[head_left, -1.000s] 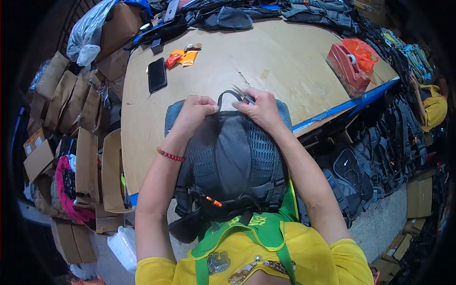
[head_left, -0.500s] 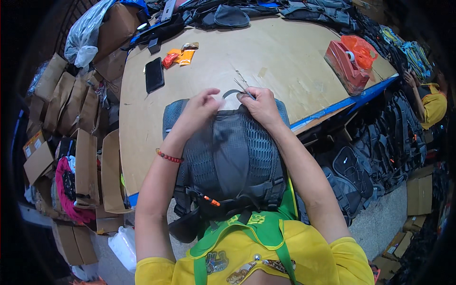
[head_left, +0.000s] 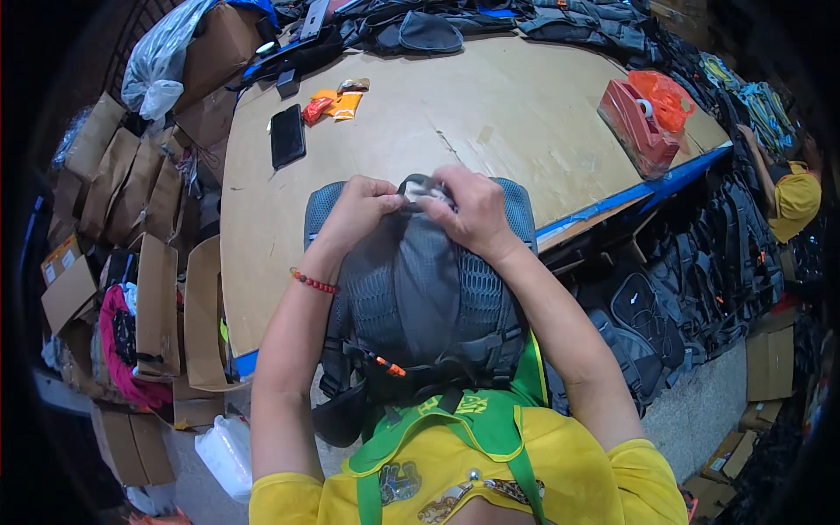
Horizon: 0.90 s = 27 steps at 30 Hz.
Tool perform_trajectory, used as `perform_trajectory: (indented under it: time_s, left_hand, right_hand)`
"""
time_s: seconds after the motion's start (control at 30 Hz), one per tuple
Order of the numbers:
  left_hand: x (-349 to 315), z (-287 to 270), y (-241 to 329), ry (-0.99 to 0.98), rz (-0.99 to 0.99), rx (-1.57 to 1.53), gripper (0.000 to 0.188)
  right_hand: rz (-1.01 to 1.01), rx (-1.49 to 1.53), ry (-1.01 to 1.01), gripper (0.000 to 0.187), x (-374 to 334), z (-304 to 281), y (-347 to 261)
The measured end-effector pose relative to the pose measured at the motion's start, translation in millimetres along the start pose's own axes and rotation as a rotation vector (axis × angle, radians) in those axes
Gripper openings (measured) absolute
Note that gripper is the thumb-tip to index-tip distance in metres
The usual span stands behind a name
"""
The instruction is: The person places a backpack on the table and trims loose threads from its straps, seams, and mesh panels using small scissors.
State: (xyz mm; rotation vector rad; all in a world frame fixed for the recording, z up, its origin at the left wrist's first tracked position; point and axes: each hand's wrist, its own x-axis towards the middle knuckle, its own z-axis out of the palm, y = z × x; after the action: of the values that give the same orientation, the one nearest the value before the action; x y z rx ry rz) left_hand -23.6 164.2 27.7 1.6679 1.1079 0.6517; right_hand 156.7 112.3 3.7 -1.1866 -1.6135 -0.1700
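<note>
A grey backpack (head_left: 429, 297) with blue mesh side panels stands against the table's near edge, in front of my body. My left hand (head_left: 363, 208) is closed, pinching the dark fabric edge at the backpack's top, beside a short black strap loop (head_left: 404, 186). Over the same top edge, my right hand (head_left: 472, 208) is closed with its fingers curled toward the left hand. Between the two hands lies a pale patch, too blurred to name. Whatever the right fingers grip is hidden by motion. An orange-tipped pull (head_left: 390, 367) hangs on the backpack's lower left.
On the brown table (head_left: 367, 114) lie a black phone (head_left: 287, 137) and small orange packets (head_left: 345, 106). A red tape dispenser (head_left: 634, 127) sits at the right edge. Cardboard boxes (head_left: 159, 306) crowd the left; dark backpacks (head_left: 652, 315) pile right. A co-worker in yellow (head_left: 794, 199) is far right.
My right hand has drawn in toward the left and curled down over the backpack's top. The thin metal tool seen at its fingers no longer shows clearly. My left fingers have closed on the edge.
</note>
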Motion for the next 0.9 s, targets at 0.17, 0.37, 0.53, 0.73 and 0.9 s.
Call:
perform_trajectory:
  time_s: [0.17,0.37,0.53,0.73,0.9]
  left_hand:
    - [4.4,-5.4,-9.0,-0.057,-0.011,-0.115,0.011]
    - [7.4,-9.7,-12.8,-0.122,-0.021,-0.167,0.015]
    - [11.5,-14.0,-17.4,-0.154,-0.028,-0.180,0.018]
    - [16.6,-16.8,-25.8,-0.184,-0.044,-0.192,0.018]
    - [18.4,-18.5,-27.2,-0.207,-0.065,-0.224,0.019]
  right_hand:
    - [-0.149,-0.141,-0.207,0.025,-5.2,5.6,7.4]
    - [-0.155,-0.161,-0.268,0.024,-6.0,6.7,11.2]
    - [-0.221,-0.203,-0.294,0.024,-5.2,6.8,9.7]
    - [-0.291,-0.275,-0.318,0.023,-0.7,9.8,11.7]
    - [-0.389,-0.288,-0.315,0.023,5.1,11.1,17.1]
